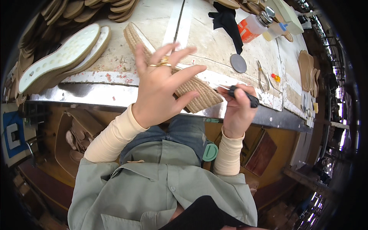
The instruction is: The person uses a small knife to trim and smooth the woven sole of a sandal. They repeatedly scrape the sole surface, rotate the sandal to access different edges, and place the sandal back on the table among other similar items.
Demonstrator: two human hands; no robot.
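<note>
– Black cloth (207, 214) at six o'clock, nearest. The hands?
– Left hand (161, 84), eleven o'clock: spread wide, clasping nothing. Right hand (238, 113), three o'clock: curled around a black-handled tool (251, 100).
– And the braided sole (203, 94)?
– Twelve o'clock, under the left hand, across the bench edge (99, 93). Probably light, stiff, rough; best held by its thick sides.

On the pale, stained counter (115, 66) there lies a black cloth (224, 20), and its narrow end reaches close to a grey round disc (238, 63). Right of the cloth stand a bottle with an orange label (250, 30) and a translucent bottle with a blue cap (274, 32). Nearer, pliers (261, 76) lie beside a small red-and-yellow piece (275, 78). Lower down are a green round lid (209, 152) and a reddish-brown board (261, 155).
</note>
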